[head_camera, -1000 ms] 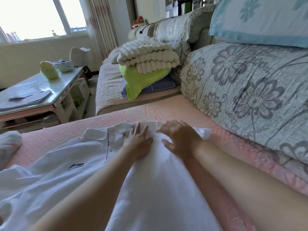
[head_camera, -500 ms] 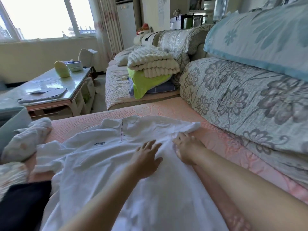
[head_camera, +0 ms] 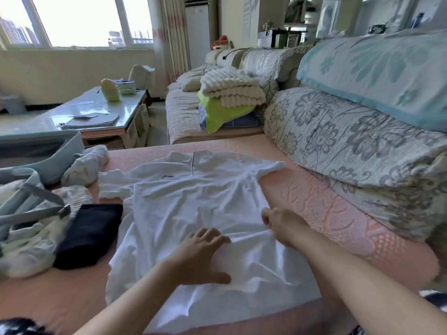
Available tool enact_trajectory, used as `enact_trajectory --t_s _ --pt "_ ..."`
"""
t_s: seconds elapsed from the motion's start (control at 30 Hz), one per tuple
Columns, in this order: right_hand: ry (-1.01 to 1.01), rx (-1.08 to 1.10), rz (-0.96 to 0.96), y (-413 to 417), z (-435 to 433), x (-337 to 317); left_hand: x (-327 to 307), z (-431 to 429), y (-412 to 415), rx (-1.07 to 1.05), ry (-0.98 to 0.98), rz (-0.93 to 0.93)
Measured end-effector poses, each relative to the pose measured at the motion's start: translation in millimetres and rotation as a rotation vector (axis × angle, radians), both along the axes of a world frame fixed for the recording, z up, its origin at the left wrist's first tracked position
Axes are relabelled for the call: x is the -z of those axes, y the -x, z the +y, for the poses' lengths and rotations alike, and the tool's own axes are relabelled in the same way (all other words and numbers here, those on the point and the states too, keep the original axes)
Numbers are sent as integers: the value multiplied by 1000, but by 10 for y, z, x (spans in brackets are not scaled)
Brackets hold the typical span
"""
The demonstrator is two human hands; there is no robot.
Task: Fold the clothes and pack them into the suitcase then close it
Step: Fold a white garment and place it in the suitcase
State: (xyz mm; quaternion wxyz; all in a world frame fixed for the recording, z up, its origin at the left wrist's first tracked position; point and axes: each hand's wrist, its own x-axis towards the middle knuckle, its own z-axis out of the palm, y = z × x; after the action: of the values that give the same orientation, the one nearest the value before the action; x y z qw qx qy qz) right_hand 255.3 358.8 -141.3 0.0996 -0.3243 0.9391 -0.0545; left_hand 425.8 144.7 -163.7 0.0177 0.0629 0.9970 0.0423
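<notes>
Head view: white polo shirt [head_camera: 193,201] lies face up, collar away, on the pink sofa cover [head_camera: 326,201], hem near the seat's front edge. Left hand [head_camera: 198,255] rests flat on the lower body, fingers spread, gripping nothing. Right hand [head_camera: 283,223] is curled at the shirt's right side edge; creases run to it, so I read it as pinching the cloth.

Risks:
- Pulling against the flat palm may skew the body and set those creases into the fold.
- The far sleeve [head_camera: 113,184] is bunched and could be trapped inside.
- A dark folded garment [head_camera: 89,233] lies just beside the shirt's left edge and could be dragged along.

The open suitcase [head_camera: 75,146] is at left and not yet packed with this shirt.
</notes>
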Motion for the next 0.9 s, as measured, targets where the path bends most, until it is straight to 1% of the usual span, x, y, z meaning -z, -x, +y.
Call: enact_trajectory --t_s 0.1,0.17,0.2,0.23,0.27,0.3,0.33,0.37,0.4,0.43,0.47,0.53,0.57,0.63,0.67,0.73,0.77,0.8,0.83,0.9 --pt "-100 2 166 -80 127 -26 19 -4 -227 12 -32 -61" --pt "-181 -114 273 -286 76 -56 21 -5 -378 38 -8 -92" --pt "-152 -206 300 -422 34 -68 27 -22 -448 54 4 -115" --pt "-75 -308 285 -563 -7 -74 17 -36 -520 67 17 -151" --pt "-1 -390 204 -714 -41 -85 3 -52 -587 72 40 -193" --pt "28 -455 89 -845 -66 -73 -20 -71 -651 71 81 -224" --pt "-18 -497 2 -957 -85 -43 -40 -89 -706 64 127 -243" --pt "-98 -546 -5 -1033 -98 7 -56 -97 -756 51 160 -248" --pt "-186 -581 50 -1070 -110 60 -67 -100 -797 34 170 -241" --pt "-229 -605 112 -1090 -128 90 -83 -100 -827 19 159 -223" --pt "-240 -606 140 -1101 -147 79 -102 -103 -850 12 133 -203" --pt "-180 -581 105 -1086 -177 39 -177 -123 -897 2 78 -181" --pt "-139 -576 75 -1069 -194 6 -227 -158 -921 -23 43 -182" --pt "-87 -568 4 -1033 -219 -50 -335 -277 -981 -148 -52 -141" --pt "-66 -554 -53 -1023 -230 -68 -385 -361 -1010 -219 -44 -81" --pt "-10 -498 -180 -1050 -306 -105 -447 -558 -1047 -386 62 63" --pt "19 -479 -204 -1086 -380 -115 -458 -659 -1073 -458 119 91" --pt "36 -484 -192 -1141 -475 -121 -441 -745 -1115 -526 130 80" --pt "45 -504 -170 -1223 -584 -121 -408 -820 -1160 -577 102 45" --pt "81 -568 -142 -1434 -815 -115 -332 -916 -1253 -642 -118 -26"
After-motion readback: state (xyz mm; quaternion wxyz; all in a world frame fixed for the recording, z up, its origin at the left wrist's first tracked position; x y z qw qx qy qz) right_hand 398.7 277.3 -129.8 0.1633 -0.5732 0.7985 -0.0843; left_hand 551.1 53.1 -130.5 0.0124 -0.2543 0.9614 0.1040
